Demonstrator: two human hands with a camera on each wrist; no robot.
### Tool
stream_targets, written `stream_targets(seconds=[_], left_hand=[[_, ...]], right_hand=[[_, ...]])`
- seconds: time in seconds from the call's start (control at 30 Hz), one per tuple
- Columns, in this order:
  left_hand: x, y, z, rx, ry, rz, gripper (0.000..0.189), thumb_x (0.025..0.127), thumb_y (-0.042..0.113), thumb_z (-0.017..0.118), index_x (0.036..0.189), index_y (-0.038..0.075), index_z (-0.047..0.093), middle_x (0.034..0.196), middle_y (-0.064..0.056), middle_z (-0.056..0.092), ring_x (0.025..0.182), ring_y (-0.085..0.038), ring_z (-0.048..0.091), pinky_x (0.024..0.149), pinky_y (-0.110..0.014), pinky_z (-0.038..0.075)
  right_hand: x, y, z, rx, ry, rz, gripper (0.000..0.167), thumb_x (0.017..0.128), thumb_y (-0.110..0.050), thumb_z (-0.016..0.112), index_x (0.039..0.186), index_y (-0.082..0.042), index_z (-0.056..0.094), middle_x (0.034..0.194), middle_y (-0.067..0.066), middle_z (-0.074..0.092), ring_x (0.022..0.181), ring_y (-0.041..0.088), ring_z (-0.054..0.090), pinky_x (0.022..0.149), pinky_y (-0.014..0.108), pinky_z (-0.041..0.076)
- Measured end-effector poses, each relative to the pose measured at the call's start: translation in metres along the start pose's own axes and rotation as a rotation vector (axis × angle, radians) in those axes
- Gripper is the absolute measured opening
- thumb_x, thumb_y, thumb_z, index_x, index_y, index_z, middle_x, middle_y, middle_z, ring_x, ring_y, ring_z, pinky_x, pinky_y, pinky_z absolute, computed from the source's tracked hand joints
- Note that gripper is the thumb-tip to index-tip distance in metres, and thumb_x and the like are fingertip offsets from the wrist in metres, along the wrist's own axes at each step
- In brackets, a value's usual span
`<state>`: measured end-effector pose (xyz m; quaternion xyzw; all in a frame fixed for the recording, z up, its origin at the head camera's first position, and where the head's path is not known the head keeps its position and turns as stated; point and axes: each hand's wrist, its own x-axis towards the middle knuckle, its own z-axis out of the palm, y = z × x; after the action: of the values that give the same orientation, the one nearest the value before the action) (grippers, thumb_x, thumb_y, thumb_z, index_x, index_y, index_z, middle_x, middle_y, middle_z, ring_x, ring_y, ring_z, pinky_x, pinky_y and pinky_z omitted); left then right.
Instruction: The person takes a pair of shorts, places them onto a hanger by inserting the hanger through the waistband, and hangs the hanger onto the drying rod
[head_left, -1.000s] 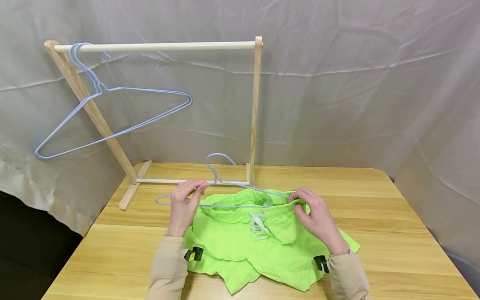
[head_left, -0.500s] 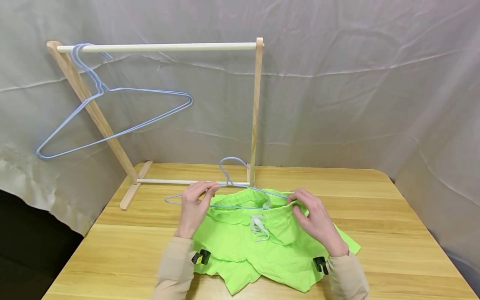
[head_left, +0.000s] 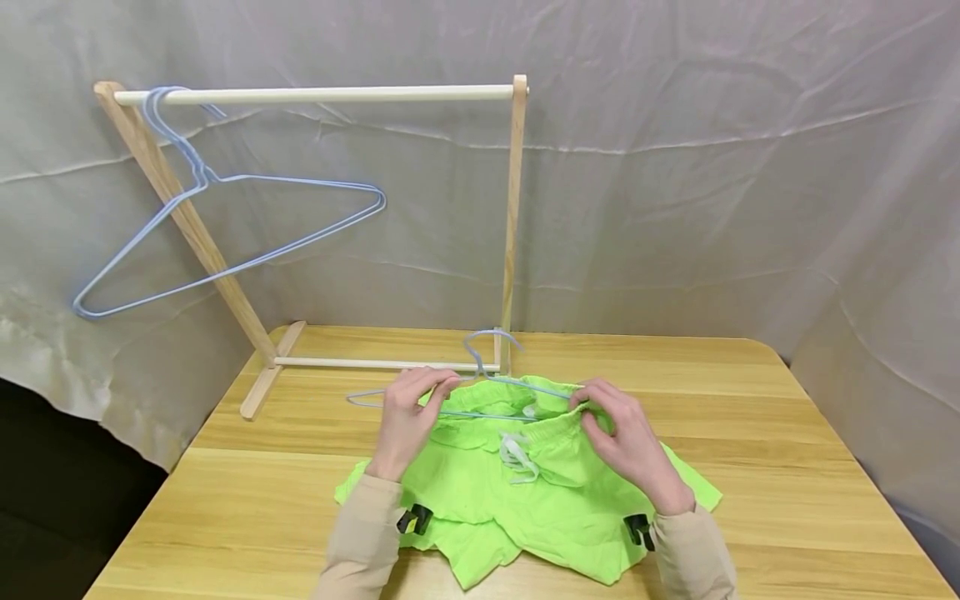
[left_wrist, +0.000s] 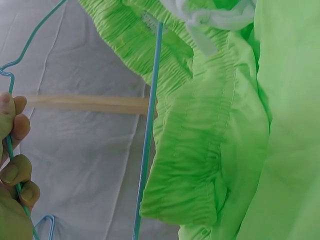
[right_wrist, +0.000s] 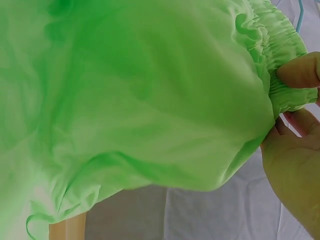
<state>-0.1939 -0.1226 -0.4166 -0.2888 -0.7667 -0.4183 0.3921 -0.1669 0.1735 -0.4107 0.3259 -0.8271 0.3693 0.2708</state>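
Bright green shorts [head_left: 465, 504] lie on the table, their elastic waistband raised toward the rack and a white drawstring [head_left: 517, 457] tied at the front. A light blue wire hanger [head_left: 477, 358] runs into the waist opening on the right. Its left end sticks out beyond the waistband. My left hand [head_left: 408, 425] grips the hanger's upper arm left of the hook. In the left wrist view, the hanger's lower bar [left_wrist: 148, 135] passes along the gathered waistband. My right hand [head_left: 628, 437] pinches the waistband's right side; the hanger's right end is hidden there.
A wooden rack [head_left: 322, 94] stands at the back left of the wooden table [head_left: 765, 467]. Blue wire hangers [head_left: 300, 243] hang together at the left of its rail. Grey cloth [head_left: 675, 208] encloses the back and sides.
My left hand and the hanger have moved right, sliding the hanger farther into the waistband. The hook has tipped lower. My right hand has barely shifted.
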Motion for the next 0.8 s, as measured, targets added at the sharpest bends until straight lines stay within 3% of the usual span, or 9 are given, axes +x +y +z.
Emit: stream_targets(seconds=[0.17,0.63,0.8], left_hand=[[-0.002,0.003,0.007,-0.012,-0.029,-0.002,0.014,0.082,0.000,0.076,0.094,0.007,0.077,0.084,-0.006,0.078,0.072,-0.016,0.069,0.073,-0.027,0.048],[-0.004,0.016,0.021,-0.001,-0.074,0.005,0.013,0.083,0.003,0.076,0.095,0.006,0.077,0.085,-0.005,0.078,0.076,-0.016,0.072,0.076,-0.033,0.055],[-0.005,0.019,0.027,0.008,-0.084,0.029,0.011,0.083,0.004,0.077,0.093,0.006,0.077,0.083,-0.004,0.078,0.075,-0.016,0.072,0.077,-0.033,0.055]], right_hand=[[0.000,-0.001,0.001,0.010,-0.004,-0.013,0.036,0.074,0.023,0.057,0.092,-0.007,0.066,0.091,0.002,0.069,0.080,0.006,0.058,0.070,0.019,0.048],[0.002,-0.005,0.005,0.039,-0.002,-0.035,0.037,0.075,0.024,0.058,0.094,-0.006,0.066,0.092,0.003,0.069,0.081,0.009,0.061,0.075,0.016,0.050],[0.003,-0.008,0.008,0.040,0.006,-0.048,0.037,0.074,0.024,0.059,0.093,-0.006,0.066,0.091,0.002,0.070,0.083,0.012,0.063,0.084,0.014,0.051]])
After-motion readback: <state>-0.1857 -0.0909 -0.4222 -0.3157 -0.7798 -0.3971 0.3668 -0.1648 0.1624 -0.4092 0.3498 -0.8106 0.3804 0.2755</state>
